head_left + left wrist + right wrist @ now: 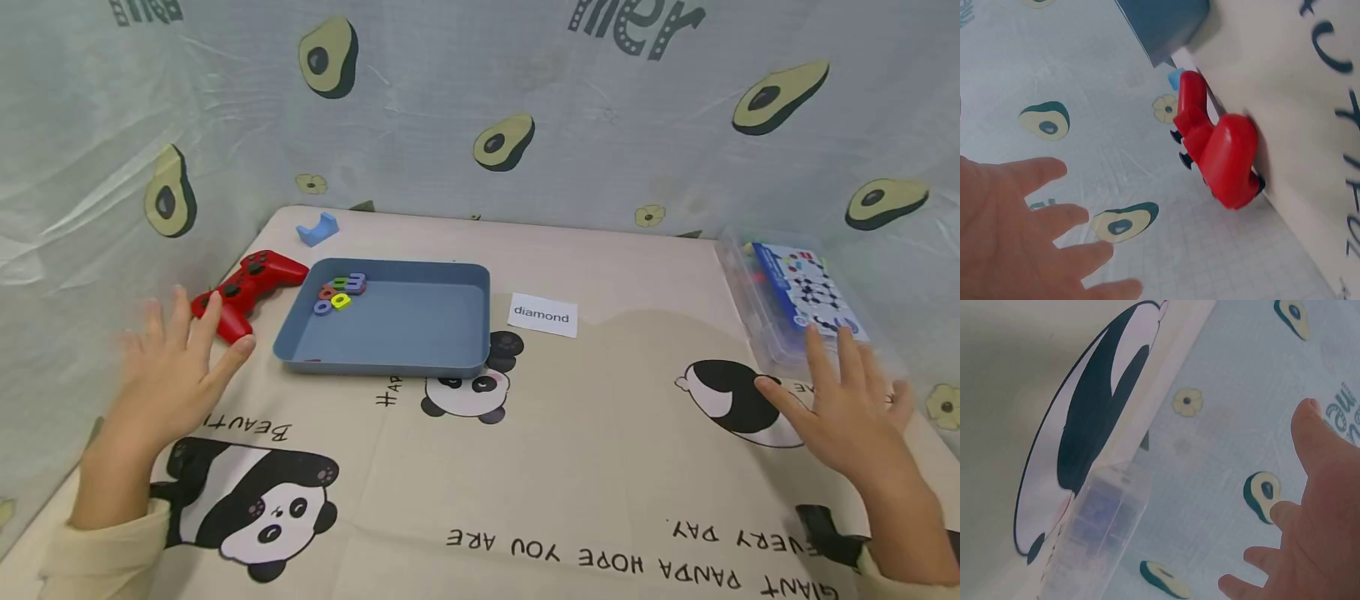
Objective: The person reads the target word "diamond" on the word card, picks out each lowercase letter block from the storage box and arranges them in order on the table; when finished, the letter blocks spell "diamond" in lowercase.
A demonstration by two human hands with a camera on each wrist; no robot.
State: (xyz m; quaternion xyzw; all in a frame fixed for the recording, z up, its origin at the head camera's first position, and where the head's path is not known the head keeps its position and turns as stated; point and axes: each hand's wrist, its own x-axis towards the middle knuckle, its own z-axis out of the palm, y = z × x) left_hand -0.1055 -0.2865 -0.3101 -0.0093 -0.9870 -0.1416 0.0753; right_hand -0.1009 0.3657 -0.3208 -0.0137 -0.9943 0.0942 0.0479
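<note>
My left hand [168, 371] is raised over the table's left side with its fingers spread, holding nothing. Nearest to it is a red game controller [251, 287], apart from the hand in the left wrist view. Over the right side hovers my right hand [851, 408], fingers spread and nothing in them, close to a clear plastic box [776, 354] with a blue printed card [810, 287]. Between the hands stands a blue-grey tray [408, 367], with several small coloured letters [341, 292] in its far left corner. A white card [543, 315] reading "diamond" lies right of the tray.
A small light-blue plastic piece [318, 229] lies behind the controller at the back left. The panda-print tablecloth [555, 467] covers the table. A curtain [420, 108] with avocado prints hangs along the back and both sides.
</note>
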